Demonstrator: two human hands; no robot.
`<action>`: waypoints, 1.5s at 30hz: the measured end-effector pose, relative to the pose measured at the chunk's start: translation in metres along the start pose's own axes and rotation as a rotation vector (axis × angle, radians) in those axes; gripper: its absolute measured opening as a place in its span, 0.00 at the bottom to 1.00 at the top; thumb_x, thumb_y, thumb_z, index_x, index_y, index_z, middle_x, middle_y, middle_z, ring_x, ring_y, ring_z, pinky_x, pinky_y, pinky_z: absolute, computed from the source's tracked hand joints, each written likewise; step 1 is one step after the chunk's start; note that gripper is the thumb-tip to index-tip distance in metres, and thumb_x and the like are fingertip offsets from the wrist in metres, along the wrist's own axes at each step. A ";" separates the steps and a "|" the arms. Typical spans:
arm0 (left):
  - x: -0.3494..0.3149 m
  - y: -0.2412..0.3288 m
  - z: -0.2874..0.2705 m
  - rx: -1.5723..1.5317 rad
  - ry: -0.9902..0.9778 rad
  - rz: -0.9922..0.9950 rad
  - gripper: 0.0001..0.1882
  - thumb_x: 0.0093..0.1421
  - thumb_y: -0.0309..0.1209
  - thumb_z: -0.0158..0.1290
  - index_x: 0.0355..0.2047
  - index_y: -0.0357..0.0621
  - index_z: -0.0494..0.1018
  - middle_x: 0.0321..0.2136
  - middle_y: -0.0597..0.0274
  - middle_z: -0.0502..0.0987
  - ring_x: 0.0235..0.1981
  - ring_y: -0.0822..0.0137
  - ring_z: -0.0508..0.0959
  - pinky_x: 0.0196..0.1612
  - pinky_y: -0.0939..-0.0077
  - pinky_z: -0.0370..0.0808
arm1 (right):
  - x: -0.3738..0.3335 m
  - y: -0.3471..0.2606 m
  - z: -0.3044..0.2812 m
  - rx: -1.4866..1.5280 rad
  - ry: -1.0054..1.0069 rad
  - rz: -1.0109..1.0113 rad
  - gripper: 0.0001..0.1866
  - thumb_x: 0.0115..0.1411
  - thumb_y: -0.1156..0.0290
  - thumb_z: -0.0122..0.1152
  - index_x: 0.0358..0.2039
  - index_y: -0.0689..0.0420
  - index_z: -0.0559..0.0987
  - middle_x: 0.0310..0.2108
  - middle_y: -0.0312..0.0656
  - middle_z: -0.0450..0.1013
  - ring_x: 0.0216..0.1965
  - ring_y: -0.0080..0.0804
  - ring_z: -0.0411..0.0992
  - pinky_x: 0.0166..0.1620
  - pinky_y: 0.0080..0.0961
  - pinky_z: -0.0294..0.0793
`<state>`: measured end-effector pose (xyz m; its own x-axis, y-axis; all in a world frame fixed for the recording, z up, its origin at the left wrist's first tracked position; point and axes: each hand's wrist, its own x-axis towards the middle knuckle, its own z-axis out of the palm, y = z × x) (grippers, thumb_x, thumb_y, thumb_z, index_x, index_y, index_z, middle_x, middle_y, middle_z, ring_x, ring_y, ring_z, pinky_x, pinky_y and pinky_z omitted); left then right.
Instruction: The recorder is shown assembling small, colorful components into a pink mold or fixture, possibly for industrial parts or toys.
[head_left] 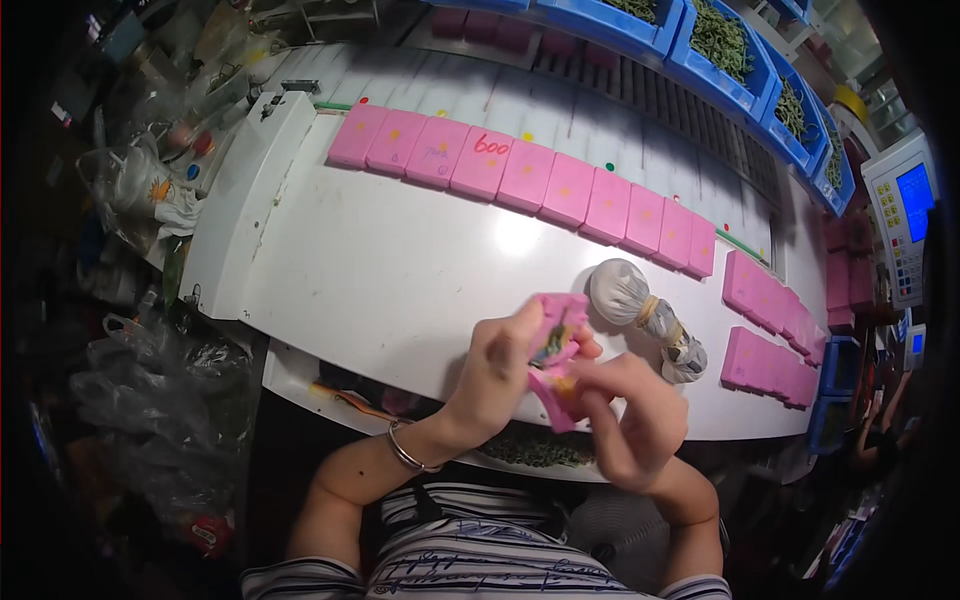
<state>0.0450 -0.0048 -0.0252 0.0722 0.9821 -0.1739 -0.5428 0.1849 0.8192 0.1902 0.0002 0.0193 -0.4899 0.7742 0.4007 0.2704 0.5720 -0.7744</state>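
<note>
Pink packet (pixel 551 397) — left hand (pixel 497 366) curled around it.

Pink blocks (pixel 527 178) all along the far edge of the white table (pixel 370 265), dabbed yellow, one scrawled in red! More pink blocks (pixel 740 358) at the right end; a pink mould (pixel 551 405) flashes yellow and blue-green by the near edge, beside a white shirt (pixel 450 540), dark-striped.

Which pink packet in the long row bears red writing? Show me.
The fourth pink packet from the left; no other in that row shows red writing.
</note>
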 end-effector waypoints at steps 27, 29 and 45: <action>0.001 -0.007 -0.013 0.675 0.088 0.240 0.27 0.68 0.38 0.30 0.19 0.31 0.65 0.11 0.63 0.64 0.16 0.75 0.63 0.20 0.76 0.61 | 0.006 0.012 0.024 -0.179 0.109 0.181 0.10 0.50 0.81 0.63 0.32 0.61 0.73 0.23 0.40 0.69 0.20 0.26 0.72 0.22 0.18 0.71; 0.002 -0.009 -0.014 0.639 0.124 0.296 0.25 0.67 0.36 0.36 0.16 0.32 0.64 0.09 0.50 0.63 0.10 0.58 0.65 0.18 0.68 0.62 | 0.003 0.012 0.023 -0.165 0.096 0.227 0.10 0.50 0.81 0.63 0.32 0.61 0.73 0.23 0.40 0.69 0.20 0.25 0.72 0.22 0.18 0.70; -0.001 0.004 -0.027 0.708 0.084 0.359 0.24 0.67 0.36 0.37 0.19 0.30 0.69 0.09 0.54 0.64 0.11 0.71 0.63 0.17 0.73 0.62 | 0.013 0.002 0.012 -0.099 -0.001 0.180 0.13 0.48 0.86 0.60 0.35 0.62 0.76 0.29 0.43 0.71 0.25 0.33 0.71 0.26 0.22 0.70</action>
<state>0.0201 -0.0056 -0.0367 -0.0849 0.9852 0.1488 0.1416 -0.1358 0.9806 0.1748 0.0083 0.0174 -0.4273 0.8660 0.2597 0.4337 0.4484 -0.7816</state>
